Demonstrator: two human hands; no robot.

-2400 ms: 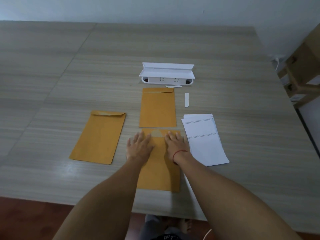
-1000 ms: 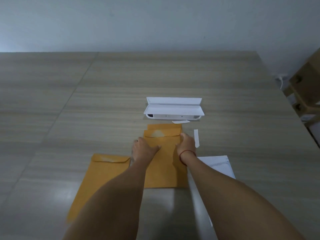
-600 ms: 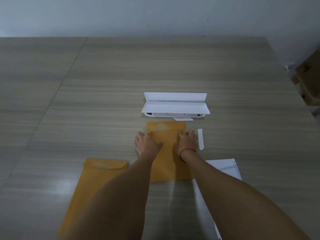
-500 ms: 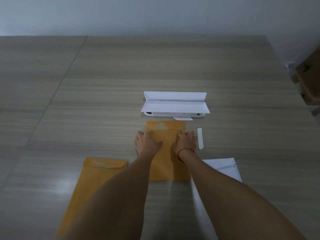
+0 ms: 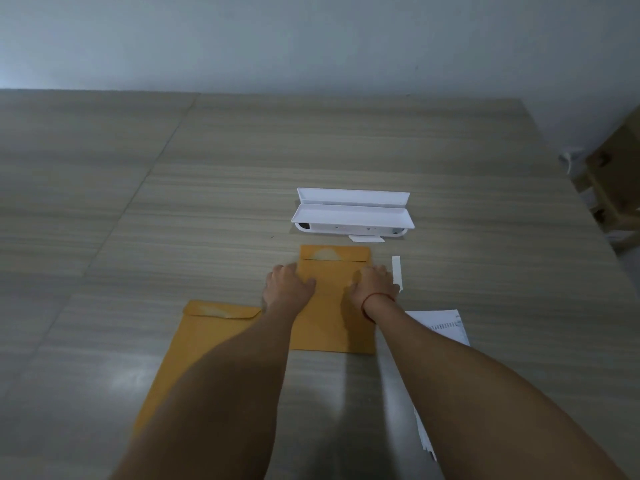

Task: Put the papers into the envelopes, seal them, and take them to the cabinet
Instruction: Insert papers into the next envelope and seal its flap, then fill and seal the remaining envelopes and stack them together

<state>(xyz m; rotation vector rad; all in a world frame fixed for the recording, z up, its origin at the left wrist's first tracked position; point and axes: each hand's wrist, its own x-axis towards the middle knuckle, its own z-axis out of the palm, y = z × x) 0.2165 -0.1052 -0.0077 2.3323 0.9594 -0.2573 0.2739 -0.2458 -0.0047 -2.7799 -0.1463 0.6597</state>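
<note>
Pressing flat, fingers spread: left hand [image 5: 287, 285], right hand [image 5: 374, 284] on envelope stack [image 5: 330, 306], contents unseen.

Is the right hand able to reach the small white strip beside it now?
Probably yes. The right hand lies flat on the envelope, and the white strip sits just beside its fingers, uncovered.

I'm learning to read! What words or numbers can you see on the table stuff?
None can be read.
White papers: rows of print, too small and blurred.
Both envelopes, left and middle: blank.
White box: no legible label.
</note>
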